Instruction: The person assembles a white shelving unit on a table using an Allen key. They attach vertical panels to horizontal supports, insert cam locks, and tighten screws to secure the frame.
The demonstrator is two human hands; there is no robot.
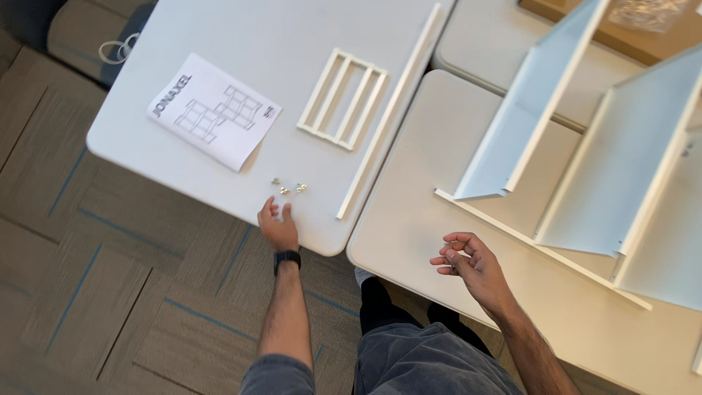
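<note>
Screws near left hand, too small to distinguish.

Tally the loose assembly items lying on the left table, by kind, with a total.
Small metal fasteners: 3
Instruction sheet: 1
White slatted frame: 1
Long white rail: 1
Total: 6

Bright, even indoor light falls from above, washing the white table nearly featureless and leaving only soft, faint shadows under the shelf panels. The carpet reads dimmer. The view is fairly sharp at centre, slightly soft and stretched toward the edges, with mild blur on the right hand.
</note>
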